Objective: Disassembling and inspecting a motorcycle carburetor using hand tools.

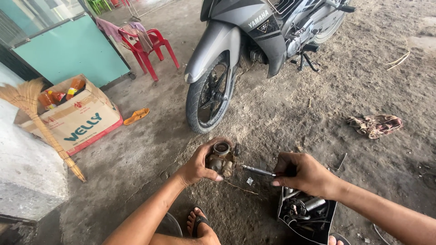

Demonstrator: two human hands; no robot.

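Head view. The left hand (200,163) grasps a small metal carburettor (222,159) just above the dirt floor (281,113), its round throat turned upward so the side fittings face the tool. The right hand (305,174) is clenched on the handle of a screwdriver (259,171), whose shaft lies level with its tip at the carburettor's side. An open black toolbox (309,213) sits directly under the right wrist, within easy reach. A grey motorcycle (254,50) stands just beyond; a rag (376,124) lies well apart to the right.
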